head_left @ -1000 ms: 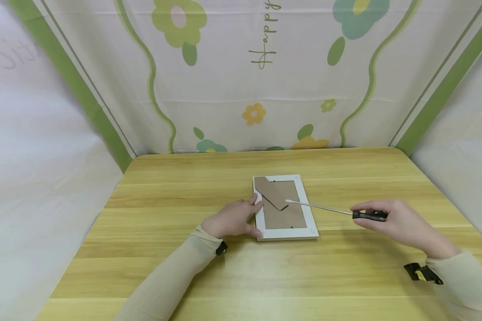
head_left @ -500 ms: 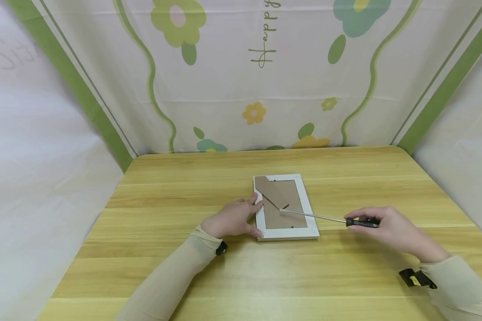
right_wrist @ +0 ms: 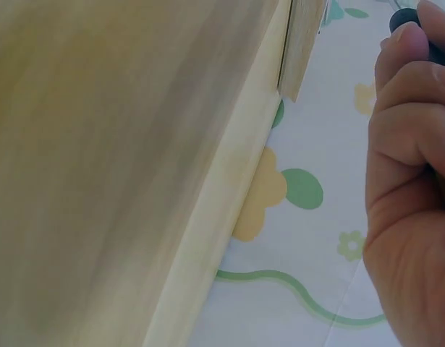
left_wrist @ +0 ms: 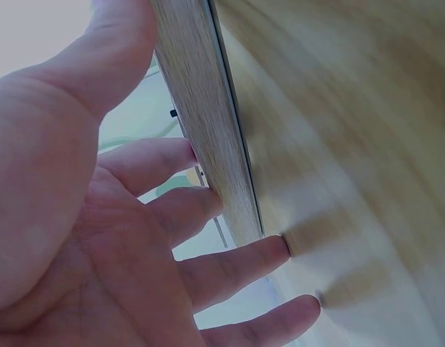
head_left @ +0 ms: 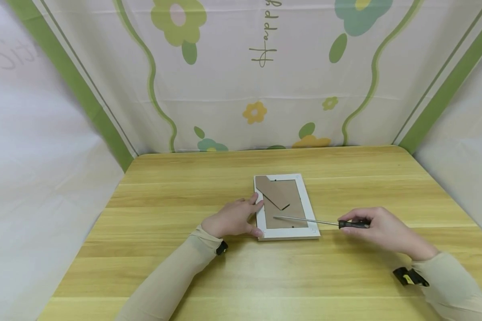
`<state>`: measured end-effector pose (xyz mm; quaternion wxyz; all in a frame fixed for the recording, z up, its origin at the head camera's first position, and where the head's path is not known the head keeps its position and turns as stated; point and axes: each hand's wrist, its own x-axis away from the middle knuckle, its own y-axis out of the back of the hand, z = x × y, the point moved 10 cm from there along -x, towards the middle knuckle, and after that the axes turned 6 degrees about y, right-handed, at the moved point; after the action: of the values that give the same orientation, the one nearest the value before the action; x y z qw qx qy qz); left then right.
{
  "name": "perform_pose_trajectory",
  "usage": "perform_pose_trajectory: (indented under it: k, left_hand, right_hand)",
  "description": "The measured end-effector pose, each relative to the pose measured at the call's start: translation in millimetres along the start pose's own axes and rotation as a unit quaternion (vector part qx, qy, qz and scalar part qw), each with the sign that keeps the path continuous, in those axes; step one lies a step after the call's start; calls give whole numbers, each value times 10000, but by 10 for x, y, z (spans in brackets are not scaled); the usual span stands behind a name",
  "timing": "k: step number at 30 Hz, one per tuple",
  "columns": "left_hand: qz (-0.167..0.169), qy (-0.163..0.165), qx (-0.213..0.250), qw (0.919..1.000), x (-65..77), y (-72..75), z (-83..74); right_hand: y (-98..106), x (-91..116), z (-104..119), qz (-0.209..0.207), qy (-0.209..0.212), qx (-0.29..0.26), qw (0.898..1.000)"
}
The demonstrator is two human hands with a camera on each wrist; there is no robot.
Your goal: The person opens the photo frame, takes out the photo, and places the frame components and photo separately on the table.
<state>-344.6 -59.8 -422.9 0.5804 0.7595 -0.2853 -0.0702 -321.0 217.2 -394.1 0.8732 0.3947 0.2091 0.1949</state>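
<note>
Tabletop surrounds frame; left hand touches one edge, screwdriver crosses another

Counted: one screwdriver, one picture frame, one table, one left hand, one right hand, two sleeves.

Shiny metal screwdriver shaft
</note>
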Motion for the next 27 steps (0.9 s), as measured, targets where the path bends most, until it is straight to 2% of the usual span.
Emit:
perform_pose_trajectory:
  k: [15, 20, 27]
  left_hand:
    - [-34, -42, -7, 10000, -6, -3, 5]
    - [-16, -21, 14, 10000, -5, 1, -3]
    - [-13, 0, -30, 10000, -2, 3, 2]
  right_hand:
    - [-32, -217, 180, 363, 129, -290, 9988]
    - [-36, -307, 264, 556, 206, -138, 9981]
    - [12, -473, 466, 858, 566, 239, 9944]
